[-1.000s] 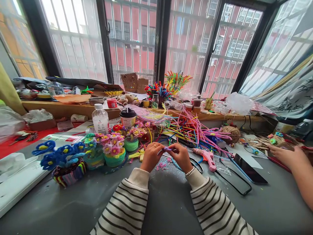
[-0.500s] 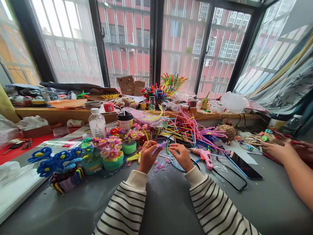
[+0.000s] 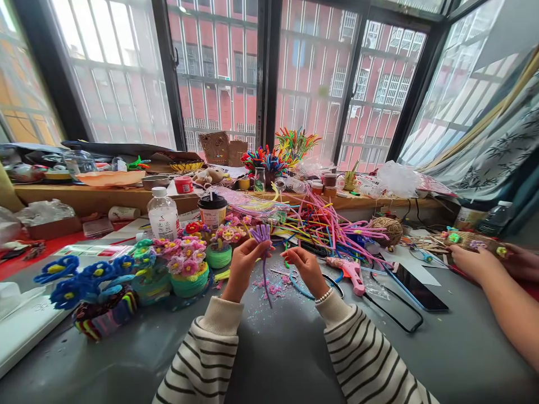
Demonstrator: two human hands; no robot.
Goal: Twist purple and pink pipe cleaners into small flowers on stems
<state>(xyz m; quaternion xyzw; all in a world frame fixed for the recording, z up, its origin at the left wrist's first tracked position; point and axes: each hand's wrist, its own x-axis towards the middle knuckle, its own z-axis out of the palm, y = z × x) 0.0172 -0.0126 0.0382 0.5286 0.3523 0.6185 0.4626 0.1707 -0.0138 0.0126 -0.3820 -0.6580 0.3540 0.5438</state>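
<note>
Fuzzy purple pipe cleaner (image 3: 264, 247), matt grey table (image 3: 286, 359), glossy black phone (image 3: 416, 287)

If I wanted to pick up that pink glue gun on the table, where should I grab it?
Probably by the handle of the pink glue gun, coming from above on the near side: it lies flat on the grey table, handle toward you, with pipe cleaners crowding its far side.

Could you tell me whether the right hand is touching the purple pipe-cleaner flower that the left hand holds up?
Apart. The head view shows the left hand gripping the purple pipe-cleaner flower, with grey table visible between it and the right hand.
</note>
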